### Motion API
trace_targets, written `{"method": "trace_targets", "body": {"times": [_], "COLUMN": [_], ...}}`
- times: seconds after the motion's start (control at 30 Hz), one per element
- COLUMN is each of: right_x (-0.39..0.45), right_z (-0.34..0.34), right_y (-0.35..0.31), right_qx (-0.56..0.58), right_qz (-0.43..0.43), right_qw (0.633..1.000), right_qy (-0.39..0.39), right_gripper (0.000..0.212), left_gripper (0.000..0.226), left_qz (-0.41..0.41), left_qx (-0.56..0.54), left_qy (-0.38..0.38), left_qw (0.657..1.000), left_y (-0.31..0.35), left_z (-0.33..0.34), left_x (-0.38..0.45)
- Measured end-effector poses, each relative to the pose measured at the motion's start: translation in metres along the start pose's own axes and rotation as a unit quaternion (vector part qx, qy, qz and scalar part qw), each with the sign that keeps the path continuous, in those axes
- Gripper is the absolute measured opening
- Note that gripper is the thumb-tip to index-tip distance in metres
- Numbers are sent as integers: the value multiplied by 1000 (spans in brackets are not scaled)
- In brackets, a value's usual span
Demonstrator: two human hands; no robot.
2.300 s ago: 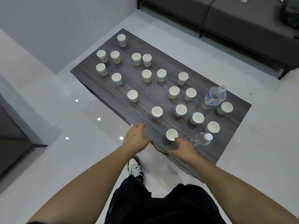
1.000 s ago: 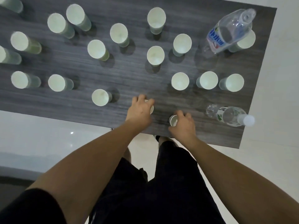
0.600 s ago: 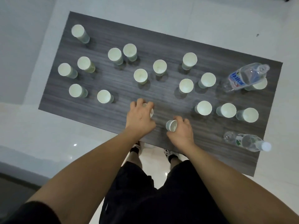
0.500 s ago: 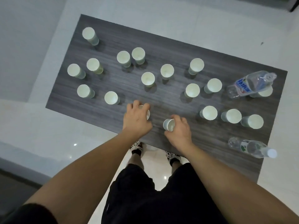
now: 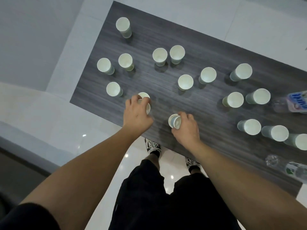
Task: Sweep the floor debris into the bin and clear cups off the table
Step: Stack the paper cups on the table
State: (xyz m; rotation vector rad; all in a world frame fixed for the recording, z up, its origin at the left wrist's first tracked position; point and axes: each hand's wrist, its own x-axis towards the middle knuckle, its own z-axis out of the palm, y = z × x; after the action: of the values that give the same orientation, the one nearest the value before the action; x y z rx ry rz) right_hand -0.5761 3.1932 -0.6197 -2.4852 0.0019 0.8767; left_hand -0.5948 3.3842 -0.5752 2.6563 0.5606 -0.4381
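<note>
Several pale paper cups stand scattered on the dark wood-grain table (image 5: 207, 52). My left hand (image 5: 136, 113) grips one paper cup (image 5: 147, 107) near the table's front edge, right beside another standing cup (image 5: 143, 95) that its fingertips reach. My right hand (image 5: 186, 128) holds a second cup (image 5: 174, 121), tilted with its mouth turned to the left. Other cups, such as one in the middle (image 5: 185, 81), stand upright farther back and to the right.
A clear plastic bottle with a blue label (image 5: 294, 103) lies at the right edge, and a second bottle (image 5: 292, 170) lies near the front right corner. White tiled floor (image 5: 63, 122) surrounds the table. My shoes (image 5: 152, 145) stand just under the front edge.
My left hand has carried its cup leftward up against another cup. My right hand has tilted its cup further and stayed near the front edge. The view has shifted right.
</note>
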Motion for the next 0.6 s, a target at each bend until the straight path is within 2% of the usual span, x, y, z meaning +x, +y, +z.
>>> {"method": "trace_targets", "body": {"times": [0.23,0.43,0.6], "right_x": [24,35,42], "right_z": [20,41,58], "right_y": [2,5,5], "right_qx": [-100,-59,-41], "right_qz": [31,66,95], "right_qw": [994,995,994], "right_qy": [-20,-42,-46], "right_gripper": [70,83,77], "left_gripper": [50,55,59], "left_qz": [17,50,76], "left_qx": [9,12,57], "left_qy": [-24,-45,-69], "left_qw": [1000,998,993], "left_y": [-25,-35,-48], "left_z": [2,20,50], "left_x": [37,65,76]}}
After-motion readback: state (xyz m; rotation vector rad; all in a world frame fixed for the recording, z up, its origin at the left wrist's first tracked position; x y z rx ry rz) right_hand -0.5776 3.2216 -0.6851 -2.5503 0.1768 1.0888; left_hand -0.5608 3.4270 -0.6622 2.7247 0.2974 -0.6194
